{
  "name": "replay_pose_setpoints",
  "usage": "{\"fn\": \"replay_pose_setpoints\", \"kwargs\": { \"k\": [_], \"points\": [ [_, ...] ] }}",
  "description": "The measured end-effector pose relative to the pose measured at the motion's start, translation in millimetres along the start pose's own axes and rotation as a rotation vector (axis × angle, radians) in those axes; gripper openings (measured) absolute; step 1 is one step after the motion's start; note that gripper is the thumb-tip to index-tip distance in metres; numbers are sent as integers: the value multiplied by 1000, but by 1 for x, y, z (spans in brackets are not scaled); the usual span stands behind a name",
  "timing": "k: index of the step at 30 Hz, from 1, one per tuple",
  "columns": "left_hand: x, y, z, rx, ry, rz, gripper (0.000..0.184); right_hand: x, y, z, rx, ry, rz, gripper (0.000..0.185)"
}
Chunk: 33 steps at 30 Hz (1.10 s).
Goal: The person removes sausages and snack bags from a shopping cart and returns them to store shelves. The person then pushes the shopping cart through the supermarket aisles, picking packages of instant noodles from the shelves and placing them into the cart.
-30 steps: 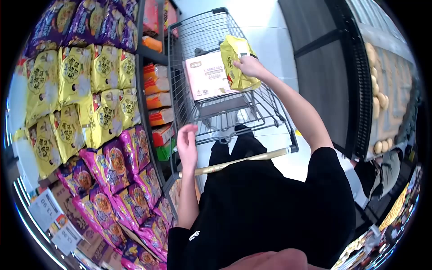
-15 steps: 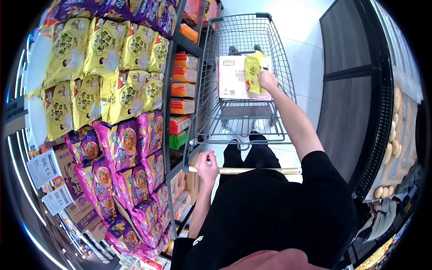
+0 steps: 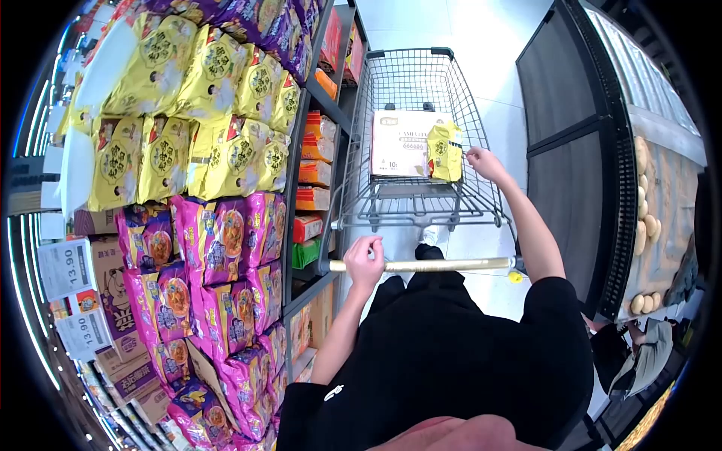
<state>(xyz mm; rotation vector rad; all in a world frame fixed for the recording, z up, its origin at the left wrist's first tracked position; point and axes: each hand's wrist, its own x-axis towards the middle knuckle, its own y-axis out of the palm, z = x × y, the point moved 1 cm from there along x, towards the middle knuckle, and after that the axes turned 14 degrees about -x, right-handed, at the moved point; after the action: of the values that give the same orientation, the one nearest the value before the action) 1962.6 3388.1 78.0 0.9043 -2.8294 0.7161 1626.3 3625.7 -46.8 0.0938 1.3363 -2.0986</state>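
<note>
Though beside yellow packet (image 3: pixel 445 154) on my feed, right hand (image 3: pixel 487 164) half-spread, left hand (image 3: pixel 365 261) over cart handle (image 3: pixel 451 264), grip unclear.

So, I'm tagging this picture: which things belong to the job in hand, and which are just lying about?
Likely in the job:
left hand
right hand
shopping cart
pale box
yellow packet in the cart

Apparently just lying about:
shelved yellow packets
pink packets
purple packets
price cards

R hand (image 3: pixel 487 163) fwd, L hand (image 3: pixel 365 261) closer in (both part-curled).
</note>
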Motion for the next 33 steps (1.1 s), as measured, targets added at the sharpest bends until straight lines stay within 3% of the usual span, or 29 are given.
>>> {"fn": "replay_pose_setpoints", "kwargs": {
  "k": [5, 8, 9, 11, 12, 14, 21, 23, 26, 33],
  "points": [
    [17, -12, 4, -162, 50, 217, 5, -149, -40, 78, -27, -111, -118, 25],
    [23, -41, -7, 67, 128, 560, 29, -222, -26, 102, -251, -63, 9, 25],
    [22, -49, -3, 58, 133, 554, 29, -235, -11, 94, -280, -41, 6, 26],
    [16, -58, 8, 257, 404, 581, 35, -246, 13, 77, -453, -129, -271, 30],
    [17, -53, 14, 288, 463, 552, 33, -244, 23, 75, -461, -128, -262, 30],
    [22, -40, 24, 348, 387, 587, 29, -226, 27, 76, -561, 83, -341, 35],
    [51, -21, 33, 427, 344, 511, 12, -198, 14, 84, -494, 178, -380, 35],
    [66, -18, 30, 410, 333, 531, 14, -189, 7, 87, -483, 185, -384, 34],
    [90, -14, 18, 549, 112, 616, 25, -173, 1, 88, -463, 199, -419, 37],
    [145, 0, 25, 639, 158, 621, 29, -128, -18, 94, -485, 180, -347, 45]
  ]
}}
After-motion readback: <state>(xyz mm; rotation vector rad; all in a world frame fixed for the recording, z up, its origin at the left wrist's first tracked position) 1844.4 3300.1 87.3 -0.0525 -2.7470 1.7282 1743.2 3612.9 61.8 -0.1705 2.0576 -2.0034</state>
